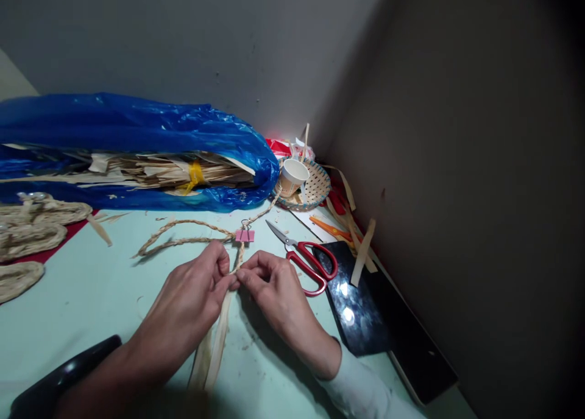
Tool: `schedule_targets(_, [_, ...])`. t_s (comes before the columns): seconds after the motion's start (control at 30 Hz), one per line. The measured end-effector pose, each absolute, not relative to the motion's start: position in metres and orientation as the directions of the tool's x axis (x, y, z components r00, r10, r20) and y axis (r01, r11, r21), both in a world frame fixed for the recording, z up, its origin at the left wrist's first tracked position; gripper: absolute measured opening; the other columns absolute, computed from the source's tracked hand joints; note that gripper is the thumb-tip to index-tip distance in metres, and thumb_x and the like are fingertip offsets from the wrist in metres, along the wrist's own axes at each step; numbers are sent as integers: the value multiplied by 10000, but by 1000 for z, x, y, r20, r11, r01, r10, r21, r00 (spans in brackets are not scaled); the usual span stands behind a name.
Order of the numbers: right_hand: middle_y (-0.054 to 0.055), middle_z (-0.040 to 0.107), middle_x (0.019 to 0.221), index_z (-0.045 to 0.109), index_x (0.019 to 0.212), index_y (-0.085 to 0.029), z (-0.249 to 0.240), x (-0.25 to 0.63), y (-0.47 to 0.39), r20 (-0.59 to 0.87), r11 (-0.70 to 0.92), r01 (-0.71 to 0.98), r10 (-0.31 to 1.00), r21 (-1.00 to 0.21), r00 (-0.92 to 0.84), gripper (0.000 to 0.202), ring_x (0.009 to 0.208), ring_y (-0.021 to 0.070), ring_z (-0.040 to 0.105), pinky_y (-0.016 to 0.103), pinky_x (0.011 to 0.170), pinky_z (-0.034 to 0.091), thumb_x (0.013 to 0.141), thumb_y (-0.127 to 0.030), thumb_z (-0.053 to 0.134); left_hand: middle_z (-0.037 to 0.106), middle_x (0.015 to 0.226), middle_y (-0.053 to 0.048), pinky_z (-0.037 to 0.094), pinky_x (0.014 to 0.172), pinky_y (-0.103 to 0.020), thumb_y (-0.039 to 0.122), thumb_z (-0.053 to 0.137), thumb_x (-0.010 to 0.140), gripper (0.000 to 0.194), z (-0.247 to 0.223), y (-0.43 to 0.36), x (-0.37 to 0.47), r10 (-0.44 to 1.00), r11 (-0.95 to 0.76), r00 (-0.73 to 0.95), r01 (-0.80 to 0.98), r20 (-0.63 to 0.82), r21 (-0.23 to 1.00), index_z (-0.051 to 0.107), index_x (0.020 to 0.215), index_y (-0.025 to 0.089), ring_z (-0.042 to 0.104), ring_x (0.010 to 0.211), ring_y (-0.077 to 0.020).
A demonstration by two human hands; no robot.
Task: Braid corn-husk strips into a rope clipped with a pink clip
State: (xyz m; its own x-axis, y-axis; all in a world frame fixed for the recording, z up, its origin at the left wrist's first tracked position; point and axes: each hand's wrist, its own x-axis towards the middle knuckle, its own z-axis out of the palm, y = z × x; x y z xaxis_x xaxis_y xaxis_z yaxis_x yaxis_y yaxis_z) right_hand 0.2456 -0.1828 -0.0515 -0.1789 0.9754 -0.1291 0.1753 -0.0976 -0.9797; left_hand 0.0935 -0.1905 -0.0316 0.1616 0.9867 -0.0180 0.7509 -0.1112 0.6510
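Observation:
A braid of pale dried-leaf strips (pixel 241 254) runs down from a pink binder clip (pixel 245 235) at the middle of the table. Just below the clip, my left hand (pixel 196 285) pinches the braid from the left. My right hand (pixel 274 288) pinches it from the other side, and the fingertips of both meet. Loose flat strips (pixel 219 340) trail from the fingers toward me. Above the clip, a finished braided cord (pixel 183 224) loops out to the left, and another stretch leads up toward a basket. Fingertips hide the exact crossing of the strips.
Red-handled scissors (pixel 315 267) lie right of my right hand, partly on a black tablet-like slab (pixel 351 309). A blue plastic bag (pixel 219 126) of dried strips lies along the wall. A paper cup (pixel 293 176) stands in a woven basket (pixel 320 187). Woven soles (pixel 34 227) lie left.

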Motion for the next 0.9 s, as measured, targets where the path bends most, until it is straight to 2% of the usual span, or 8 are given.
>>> schedule_targets(0.13, [-25, 599, 619, 628, 704, -162, -54, 247, -180, -136, -111, 136, 972, -984, -191, 110, 576, 112, 507, 226, 559, 350, 814, -163, 634, 554, 640, 50, 360, 551, -277, 309, 437, 922, 146, -31, -194, 95, 983, -145, 182, 770, 4, 622, 384, 789, 283, 547, 575, -187])
schedule_targets(0.27, [-50, 537, 546, 625, 707, -153, -56, 245, -179, -210, -231, -61, 947, -971, -245, 140, 502, 88, 415, 218, 510, 297, 770, -258, 694, 565, 659, 42, 361, 544, -284, 263, 393, 919, 113, -37, -197, 98, 976, -206, 209, 803, 59, 560, 353, 817, 290, 547, 557, -199])
schedule_targets(0.47, [-11, 638, 577, 620, 699, -152, -58, 242, -180, -254, -323, -230, 924, -918, -286, 240, 529, 101, 507, 215, 538, 345, 641, -296, 803, 666, 721, -19, 406, 562, -310, 201, 325, 925, 108, -48, -204, 105, 955, -297, 268, 825, 130, 481, 395, 901, 279, 655, 619, -250])
schedule_targets(0.57, [-17, 635, 576, 613, 698, -157, -61, 242, -180, -264, -330, -264, 930, -906, -256, 227, 563, 121, 570, 226, 572, 393, 631, -269, 799, 729, 807, -44, 440, 603, -314, 228, 344, 942, 162, -48, -207, 105, 943, -329, 301, 783, 142, 528, 461, 1051, 253, 705, 706, -261])
schedule_targets(0.67, [-16, 645, 601, 622, 732, -150, -62, 244, -180, -287, -344, -267, 930, -900, -231, 227, 535, 107, 551, 223, 553, 387, 631, -260, 794, 736, 796, -10, 444, 612, -310, 353, 435, 947, 226, -43, -204, 99, 960, -270, 260, 751, 105, 603, 476, 1150, 261, 706, 707, -253])
schedule_targets(0.8, [-27, 635, 585, 604, 751, -151, -58, 253, -179, -325, -392, -278, 910, -877, -257, 314, 497, 90, 510, 218, 521, 361, 605, -305, 836, 644, 642, 28, 414, 577, -298, 515, 584, 850, 313, -36, -190, 85, 991, -96, 132, 716, 1, 692, 557, 1009, 247, 622, 589, -216])
schedule_targets(0.83, [-31, 629, 576, 595, 757, -152, -56, 255, -179, -330, -403, -283, 904, -870, -273, 339, 489, 86, 497, 215, 508, 348, 600, -321, 844, 621, 610, 34, 399, 550, -287, 530, 587, 839, 323, -35, -186, 83, 993, -38, 107, 669, -46, 742, 569, 979, 240, 591, 545, -196])
schedule_targets(0.9, [-51, 606, 549, 571, 796, -163, -53, 260, -178, -335, -420, -300, 895, -856, -295, 398, 470, 78, 467, 207, 486, 319, 585, -334, 862, 554, 508, 66, 327, 457, -259, 553, 563, 851, 358, -36, -180, 82, 955, 129, 166, 511, -245, 850, 583, 991, 224, 474, 402, -145])
